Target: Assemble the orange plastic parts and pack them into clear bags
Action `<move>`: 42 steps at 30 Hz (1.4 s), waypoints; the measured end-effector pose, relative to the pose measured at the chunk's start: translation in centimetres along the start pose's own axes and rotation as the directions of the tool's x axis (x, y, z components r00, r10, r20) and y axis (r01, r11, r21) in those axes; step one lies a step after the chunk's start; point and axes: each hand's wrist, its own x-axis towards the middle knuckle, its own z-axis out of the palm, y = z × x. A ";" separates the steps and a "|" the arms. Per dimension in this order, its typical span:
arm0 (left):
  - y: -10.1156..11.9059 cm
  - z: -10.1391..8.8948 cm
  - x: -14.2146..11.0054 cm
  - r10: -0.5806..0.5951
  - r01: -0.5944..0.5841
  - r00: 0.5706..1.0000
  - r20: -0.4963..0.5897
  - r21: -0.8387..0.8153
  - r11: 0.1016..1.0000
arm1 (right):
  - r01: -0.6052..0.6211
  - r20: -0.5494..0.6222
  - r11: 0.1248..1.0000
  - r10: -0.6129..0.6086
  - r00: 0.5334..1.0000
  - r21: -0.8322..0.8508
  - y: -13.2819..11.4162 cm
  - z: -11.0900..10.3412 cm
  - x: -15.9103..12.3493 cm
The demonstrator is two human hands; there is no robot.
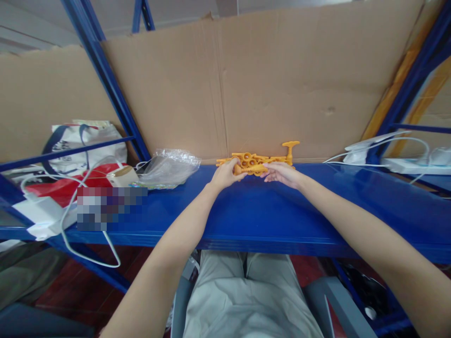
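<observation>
Several yellow-orange plastic pieces (246, 157) lie in a heap at the back of the blue shelf, against the cardboard; some have round, cup-like ends. A T-shaped yellow piece (291, 146) stands up at the heap's right end. In front of the heap, my left hand (224, 175) is closed with thumb and fingers on the left end of a long yellow plastic piece (254, 169). At that piece's right end, my right hand (283, 175) has its fingertips closed on it. Its exact shape is partly covered by my fingers.
Clear plastic bags (172, 165) lie left of my hands. Further left are a white charger (121, 177), white cables, a red bag (100, 179) and a white tote bag (95, 145). A power strip (416, 165) sits at the right. Blue posts (109, 80) and a cardboard sheet (282, 80) bound the shelf.
</observation>
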 end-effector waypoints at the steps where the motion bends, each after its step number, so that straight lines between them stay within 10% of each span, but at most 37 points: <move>1: -0.1 0.0 0.0 -0.016 0.016 1.000 0.001 -0.027 1.000 | 0.024 -0.045 0.999 -0.023 0.999 0.027 -0.1 -0.2 0.2; 5: -1.3 -0.4 0.2 -0.125 0.123 0.992 -0.023 -0.083 0.989 | 0.219 -0.308 0.976 -0.209 0.928 -0.002 -0.9 -2.5 1.5; 8: -2.8 -0.6 0.1 -0.184 0.183 0.982 -0.036 -0.020 0.983 | 0.379 -0.456 0.887 -0.460 0.762 -0.262 -1.2 -5.2 2.7; 11: -4.5 -0.2 0.2 -0.262 0.264 0.964 -0.050 0.042 0.964 | 0.299 -0.465 0.793 -0.568 0.680 -0.531 -0.8 -7.1 3.6; 18: -8.2 2.0 2.6 -0.443 0.433 0.890 -0.107 -0.108 0.895 | -0.120 -0.313 0.391 -0.479 0.820 -0.912 1.0 -6.4 3.6; 23: -9.0 1.9 4.5 -0.589 0.579 0.808 0.012 -0.200 0.790 | -0.130 -0.160 0.110 -0.345 0.925 -0.985 0.9 -5.5 3.4; 33: -5.4 2.9 5.9 -0.340 0.483 0.866 0.366 -0.439 0.757 | 0.149 -0.013 0.394 -0.380 0.925 -0.907 4.0 -8.8 5.5; 42: -4.3 5.8 7.3 -0.239 0.471 0.860 0.451 -0.517 0.715 | 0.042 -0.085 0.530 -0.213 0.973 -0.847 2.4 -11.6 3.6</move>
